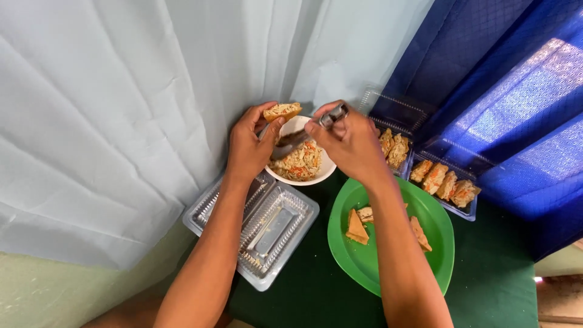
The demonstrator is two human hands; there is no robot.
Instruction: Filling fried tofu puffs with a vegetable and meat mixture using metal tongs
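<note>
stuffed pastry [282,111] in left hand [249,146]

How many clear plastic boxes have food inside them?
2. One clear box sits just right of the white bowl, partly behind the right hand. The other box lies further right, beside the green plate. More may be hidden.

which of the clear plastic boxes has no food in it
The clear box beside the left forearm, left of the green plate. The two boxes by the blue curtain hold filled pieces.

Soft, even daylight, brightest through the blue curtain [522,91] at right; faint shadows, slight wide-angle stretch at edges.
</note>
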